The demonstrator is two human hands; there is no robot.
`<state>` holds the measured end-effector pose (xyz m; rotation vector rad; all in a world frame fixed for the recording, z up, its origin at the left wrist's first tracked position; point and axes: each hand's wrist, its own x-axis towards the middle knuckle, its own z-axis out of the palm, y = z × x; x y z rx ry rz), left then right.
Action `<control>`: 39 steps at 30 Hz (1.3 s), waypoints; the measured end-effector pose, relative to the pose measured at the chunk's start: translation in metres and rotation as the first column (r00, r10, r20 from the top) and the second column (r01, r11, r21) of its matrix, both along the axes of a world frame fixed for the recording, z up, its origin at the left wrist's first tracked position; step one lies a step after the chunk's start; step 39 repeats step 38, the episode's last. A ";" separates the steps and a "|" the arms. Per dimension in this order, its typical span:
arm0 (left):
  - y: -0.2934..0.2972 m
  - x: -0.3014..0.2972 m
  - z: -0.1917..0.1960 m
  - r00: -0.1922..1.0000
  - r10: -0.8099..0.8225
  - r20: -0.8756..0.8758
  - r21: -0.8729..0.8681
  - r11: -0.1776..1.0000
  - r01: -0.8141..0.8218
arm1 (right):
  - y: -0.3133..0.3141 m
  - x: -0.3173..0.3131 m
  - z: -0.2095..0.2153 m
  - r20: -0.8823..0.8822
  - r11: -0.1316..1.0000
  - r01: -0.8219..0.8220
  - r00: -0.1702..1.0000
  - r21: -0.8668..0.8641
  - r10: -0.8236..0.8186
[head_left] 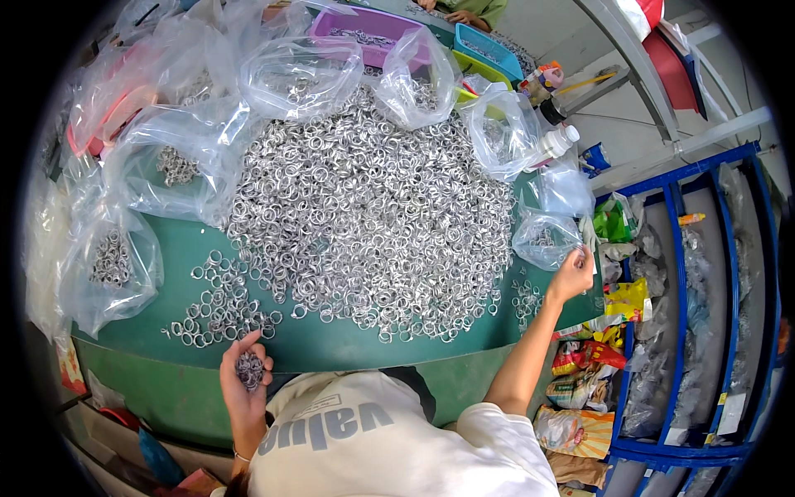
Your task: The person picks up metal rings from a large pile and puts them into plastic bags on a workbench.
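A large heap of silvery metal rings [373,207] covers the middle of the green table [186,248]. My left hand [235,389], palm up at the table's near edge, curls round a handful of small metal rings [248,370]. Just beyond its fingertips lies a loose cluster of rings [219,302]. Over at the right edge, my right hand [573,275] is closed, its fingertips at the side of a clear plastic bag [542,240] with a few rings inside. What those fingers hold is too small to tell. A smaller group of rings [527,301] lies left of that hand.
More clear bags holding rings, one of them a bag [108,265] at left, surround the heap. A purple bin [373,33] and a blue basket [489,50] stand at the back. Beside the bags lies a white-capped bottle [556,145]. Blue shelving [679,315] fills the right side.
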<state>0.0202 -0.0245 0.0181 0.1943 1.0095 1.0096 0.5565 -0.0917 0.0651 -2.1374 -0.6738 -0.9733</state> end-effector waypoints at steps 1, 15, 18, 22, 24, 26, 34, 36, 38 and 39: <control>-0.002 0.001 0.001 1.000 0.013 -0.004 -0.011 1.000 -0.013 | 0.007 0.007 -0.007 0.015 0.998 0.047 0.999 -0.049 -0.046; -0.002 0.005 0.001 0.997 -0.077 -0.017 0.083 0.993 0.078 | 0.044 -0.092 -0.010 -0.669 0.748 -0.415 0.347 0.519 0.657; 0.000 0.006 0.005 0.991 -0.131 0.002 0.105 0.986 0.130 | 0.075 -0.197 -0.001 -0.765 0.546 -0.787 0.156 0.286 0.625; -0.006 -0.002 -0.001 0.992 -0.120 0.049 0.104 0.988 0.115 | 0.123 -0.322 -0.008 -0.778 0.043 -0.999 0.004 0.030 0.628; -0.009 -0.006 -0.003 0.993 -0.106 0.056 0.075 0.992 0.102 | 0.141 -0.362 -0.016 -0.691 -0.060 -0.993 0.030 -0.106 0.722; -0.009 -0.006 -0.002 0.993 -0.105 0.057 0.074 0.992 0.100 | 0.154 -0.389 -0.032 -0.591 -0.067 -0.976 0.069 -0.206 0.804; -0.004 -0.021 -0.011 0.992 -0.056 0.117 0.046 0.998 0.051 | 0.163 -0.386 -0.054 -0.753 0.015 -0.919 -0.314 0.395 0.578; -0.001 -0.024 -0.013 0.987 -0.061 0.147 0.069 0.996 0.051 | 0.155 -0.378 -0.039 -0.807 0.310 -0.748 -0.574 0.587 0.142; 0.003 -0.025 -0.013 0.982 -0.088 0.169 0.115 0.991 0.069 | 0.146 -0.369 -0.042 -0.619 0.387 -0.581 -0.785 0.717 -0.031; 0.003 -0.025 -0.013 0.982 -0.088 0.169 0.115 0.991 0.069 | 0.146 -0.369 -0.042 -0.619 0.387 -0.581 -0.785 0.717 -0.031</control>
